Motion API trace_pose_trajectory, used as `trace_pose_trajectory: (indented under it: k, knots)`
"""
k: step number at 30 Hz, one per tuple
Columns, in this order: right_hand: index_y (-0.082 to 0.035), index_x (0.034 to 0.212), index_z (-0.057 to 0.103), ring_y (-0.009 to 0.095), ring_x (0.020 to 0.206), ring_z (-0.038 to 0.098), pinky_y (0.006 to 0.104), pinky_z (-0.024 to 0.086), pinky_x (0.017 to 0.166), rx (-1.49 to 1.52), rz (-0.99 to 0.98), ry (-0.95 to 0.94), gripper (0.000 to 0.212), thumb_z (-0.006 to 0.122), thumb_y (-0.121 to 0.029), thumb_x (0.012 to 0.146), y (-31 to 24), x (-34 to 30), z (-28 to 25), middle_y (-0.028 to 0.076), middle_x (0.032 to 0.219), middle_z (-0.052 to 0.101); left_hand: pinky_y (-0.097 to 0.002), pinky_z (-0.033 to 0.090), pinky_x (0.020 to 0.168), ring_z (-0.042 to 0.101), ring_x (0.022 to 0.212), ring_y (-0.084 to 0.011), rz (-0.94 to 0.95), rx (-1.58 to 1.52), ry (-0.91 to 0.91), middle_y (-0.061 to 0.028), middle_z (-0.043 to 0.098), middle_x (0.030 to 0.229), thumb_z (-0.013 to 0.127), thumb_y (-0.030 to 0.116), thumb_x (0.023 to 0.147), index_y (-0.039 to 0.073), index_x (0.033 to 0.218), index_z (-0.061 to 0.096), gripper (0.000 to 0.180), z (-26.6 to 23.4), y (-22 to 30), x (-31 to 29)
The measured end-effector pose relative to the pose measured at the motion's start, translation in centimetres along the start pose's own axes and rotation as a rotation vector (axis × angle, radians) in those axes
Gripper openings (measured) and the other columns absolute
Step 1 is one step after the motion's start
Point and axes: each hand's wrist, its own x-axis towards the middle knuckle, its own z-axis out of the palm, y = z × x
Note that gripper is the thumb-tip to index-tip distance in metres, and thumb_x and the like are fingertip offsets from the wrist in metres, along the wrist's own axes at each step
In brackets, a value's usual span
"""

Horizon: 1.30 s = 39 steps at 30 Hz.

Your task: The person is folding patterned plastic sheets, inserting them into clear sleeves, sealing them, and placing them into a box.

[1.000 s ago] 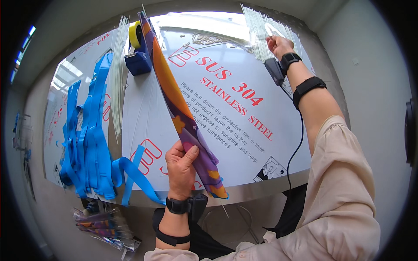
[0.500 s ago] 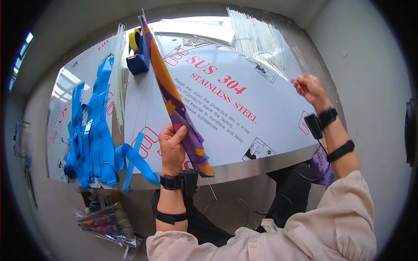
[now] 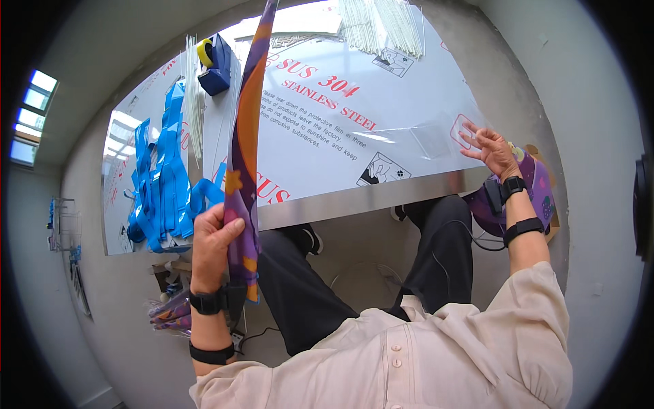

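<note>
steel worktable (image 3: 381,198) under protective film: the left hand (image 3: 212,240) is closed on the lower end of a long purple-and-orange folded strip (image 3: 246,129), now raised steeper than a second ago, its long axis running from the grip up past the blue tape dispenser (image 3: 216,58). the right hand (image 3: 492,151), back from the far edge, pinches a clear plastic sleeve (image 3: 422,136) at the near right corner, seemingly ready for bagging.

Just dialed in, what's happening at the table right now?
A seated person's left hand grips a long purple and orange strip, holding it up edge-on over the steel table. The right hand holds a clear plastic sleeve at the table's right edge. Blue straps lie piled at the left, a blue tape dispenser at the far side, more clear sleeves beyond.
</note>
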Motion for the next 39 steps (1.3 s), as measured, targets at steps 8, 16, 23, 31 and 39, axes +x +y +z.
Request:
trace_pose_trajectory:
  k: [8,16,23,31,39]
  knots:
    - [-0.003,0.091,0.056,0.038,0.103,0.06,0.0492,0.047,0.096,0.427,-0.181,0.0,0.012,0.048,0.005,0.087,-2.2,6.6,8.1,0.025,0.103,0.063,-0.02,0.049,0.059,0.06,0.062,-0.0073,-0.111,0.055,0.251,-0.0022,0.065,0.077,0.061,0.006,0.082,-0.002,0.092,0.06,0.013,2.0,-5.3,-10.4]
    - [-0.003,0.11,0.051,0.03,0.104,0.06,0.0442,0.047,0.093,-0.08,-0.193,0.498,0.021,0.055,-0.005,0.089,-1.9,8.3,4.9,0.017,0.103,0.064,-0.0197,0.042,0.056,0.05,0.059,-0.004,-0.299,0.157,0.313,0.0038,0.056,0.068,0.061,0.002,0.079,0.0,0.081,0.059,0.003,1.9,-7.7,-16.3]
    - [0.004,0.095,0.059,0.033,0.097,0.056,0.0396,0.048,0.08,-1.381,-0.753,1.124,0.037,0.074,-0.02,0.071,2.9,7.7,7.2,0.021,0.098,0.061,-0.022,0.039,0.056,0.046,0.059,-0.0059,-0.348,0.267,0.226,0.0036,0.052,0.065,0.062,0.004,0.076,0.0,0.078,0.058,0.006,1.8,-8.1,-17.4]
    - [0.004,0.101,0.054,0.037,0.106,0.048,0.0411,0.044,0.091,-1.664,-0.145,0.046,0.053,0.078,-0.025,0.063,10.4,-4.0,21.0,0.02,0.109,0.049,-0.0202,0.037,0.058,0.045,0.062,-0.0042,-0.336,0.403,0.154,0.0058,0.052,0.068,0.063,0.003,0.074,0.0,0.079,0.06,0.007,0.2,-7.2,-19.2]
    - [0.007,0.091,0.055,0.039,0.107,0.048,0.0413,0.044,0.092,-1.678,-0.613,0.152,0.027,0.058,0.003,0.064,14.3,-4.6,19.6,0.024,0.109,0.051,-0.028,0.035,0.053,0.039,0.056,-0.0121,-0.418,0.613,-0.031,-0.0045,0.042,0.058,0.065,0.0,0.07,-0.003,0.074,0.051,0.015,-0.1,-6.5,-20.3]
